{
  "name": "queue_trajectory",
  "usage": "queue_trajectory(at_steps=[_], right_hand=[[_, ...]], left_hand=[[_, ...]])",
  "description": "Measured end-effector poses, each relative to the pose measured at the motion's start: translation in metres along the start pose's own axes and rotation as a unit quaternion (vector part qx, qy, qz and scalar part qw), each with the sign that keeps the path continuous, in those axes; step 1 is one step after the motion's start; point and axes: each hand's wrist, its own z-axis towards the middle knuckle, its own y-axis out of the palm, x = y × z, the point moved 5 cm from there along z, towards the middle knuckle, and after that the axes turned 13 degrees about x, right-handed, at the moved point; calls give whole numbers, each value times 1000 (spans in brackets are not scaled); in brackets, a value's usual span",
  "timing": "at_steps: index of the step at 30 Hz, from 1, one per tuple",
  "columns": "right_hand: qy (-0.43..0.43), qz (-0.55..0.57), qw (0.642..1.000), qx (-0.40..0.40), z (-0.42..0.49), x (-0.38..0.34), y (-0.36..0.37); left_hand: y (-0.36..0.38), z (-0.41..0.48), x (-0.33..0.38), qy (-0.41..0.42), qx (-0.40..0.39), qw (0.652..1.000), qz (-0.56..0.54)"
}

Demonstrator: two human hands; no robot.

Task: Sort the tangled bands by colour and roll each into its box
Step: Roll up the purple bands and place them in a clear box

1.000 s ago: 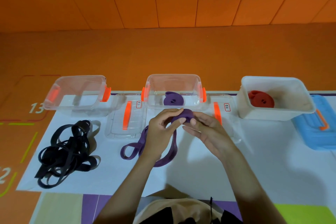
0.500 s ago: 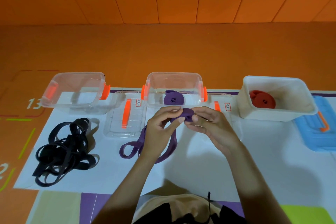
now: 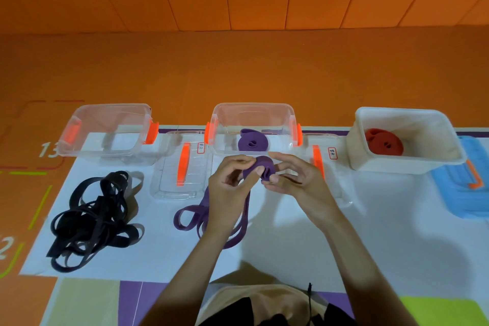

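Purple band (image 3: 260,170), partly wound into a small coil, is held above the white sheet (image 3: 397,219) between a person's two hands, just in front of the middle clear box (image 3: 253,108). The left hand (image 3: 227,190) pinches the coil from its left side with curled fingers (image 3: 238,161). The right hand (image 3: 296,180) grips it from the right, thumb pressed on the coil's near edge. The band's unrolled length hangs below the left hand and lies in loose loops on the sheet.

Inside the middle clear box lies a rolled purple band (image 3: 252,142). To the right, a white box (image 3: 407,167) contains a rolled red band (image 3: 385,141), and a blue lid (image 3: 465,193) with an orange handle lies just beside it. At left, the left clear box (image 3: 105,110), fitted with orange latches, stands behind a tangle of black bands (image 3: 92,219) heaped on the sheet. A clear lid (image 3: 185,188) lies flat between the two clear boxes. A second clear lid (image 3: 341,180) lies between the middle clear box and the white box, partly hidden by the right hand.
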Motion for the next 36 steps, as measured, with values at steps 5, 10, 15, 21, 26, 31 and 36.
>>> queue_trajectory(at_steps=[5, 10, 15, 21, 26, 31, 36], right_hand=[[19, -27, 999, 8, -3, -3, -3], [27, -17, 999, 16, -6, -5, -3], [45, -59, 997, -9, -10, -5, -5], [30, -225, 974, -14, -9, -16, -12], [6, -205, 978, 39, -11, -23, -20], [22, -67, 995, 77, -17, -24, -24], [55, 4, 998, 41, -21, -17, -23]], left_hand=[[1, -5, -5, 23, -32, 998, 46], [3, -9, -7, -3, -78, 996, 41], [2, -5, -2, 4, -129, 989, 77], [1, -12, 5, 46, -199, 973, 109], [13, -22, 0, 12, -134, 987, 93], [14, -23, -4, -19, -99, 994, 31], [16, -15, 10, -9, -135, 991, 15]])
